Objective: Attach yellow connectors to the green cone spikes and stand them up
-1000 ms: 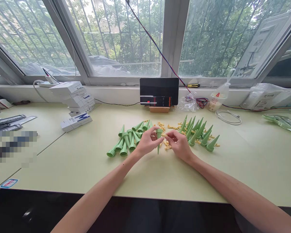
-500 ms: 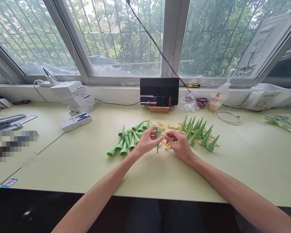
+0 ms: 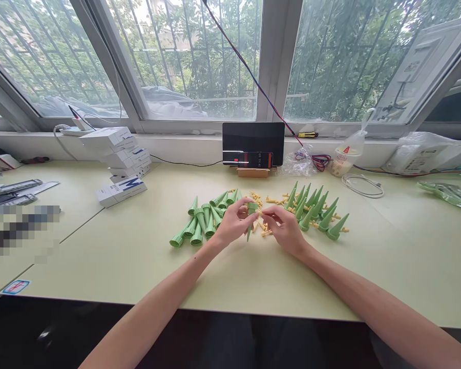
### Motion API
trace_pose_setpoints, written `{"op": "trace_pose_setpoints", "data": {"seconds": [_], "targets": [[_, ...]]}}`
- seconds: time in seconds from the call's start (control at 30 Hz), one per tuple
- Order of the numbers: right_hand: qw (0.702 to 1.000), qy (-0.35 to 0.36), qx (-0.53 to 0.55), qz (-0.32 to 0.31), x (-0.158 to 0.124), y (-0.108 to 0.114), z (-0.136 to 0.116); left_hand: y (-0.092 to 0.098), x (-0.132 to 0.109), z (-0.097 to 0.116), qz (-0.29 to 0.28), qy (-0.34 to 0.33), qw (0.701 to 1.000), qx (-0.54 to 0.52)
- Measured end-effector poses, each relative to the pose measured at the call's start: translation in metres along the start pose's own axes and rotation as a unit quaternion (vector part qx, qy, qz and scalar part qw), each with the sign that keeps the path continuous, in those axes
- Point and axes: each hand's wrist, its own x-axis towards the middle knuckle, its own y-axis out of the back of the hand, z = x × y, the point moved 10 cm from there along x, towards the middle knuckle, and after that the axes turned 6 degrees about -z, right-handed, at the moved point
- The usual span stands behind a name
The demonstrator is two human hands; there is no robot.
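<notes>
left hand (image 3: 233,223) pinches green conical spike (image 3: 252,207) by its collar, point down, between the hands | right hand (image 3: 285,229) pinches yellow peg (image 3: 259,214) at its side, contact unclear | probably light, stiff, smooth plastic; wide collar looks a surer hold than tapering tip | loose yellow pegs (image 3: 271,200) just beyond hands

Daylight falls through grey-framed windows (image 3: 278,56) onto a pale-yellow worktable (image 3: 369,256) below a white ledge (image 3: 188,147), leafy trees (image 3: 334,56) outside.
</notes>
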Motion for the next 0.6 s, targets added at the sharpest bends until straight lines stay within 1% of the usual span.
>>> {"op": "trace_pose_setpoints", "data": {"seconds": [0.13, 0.27, 0.43, 0.53, 0.6], "targets": [[1.0, 0.01, -0.005, 0.008, 0.0, 0.002, -0.003, 0.001, 0.0, 0.002, 0.01, -0.005, 1.0, -0.007], [0.999, 0.032, -0.017, 0.009, 0.001, 0.002, -0.007, 0.001, -0.001, -0.002, 0.006, 0.034, 0.998, -0.047], [0.998, 0.059, -0.027, 0.009, 0.0, 0.002, -0.011, 0.002, 0.0, -0.012, 0.005, 0.086, 0.987, -0.136], [0.997, 0.066, -0.026, 0.014, -0.001, 0.003, -0.013, 0.0, 0.0, -0.016, 0.0, 0.098, 0.979, -0.18], [0.998, 0.057, -0.021, 0.015, -0.001, 0.003, -0.012, -0.001, 0.0, -0.016, -0.003, 0.097, 0.978, -0.186]]}}
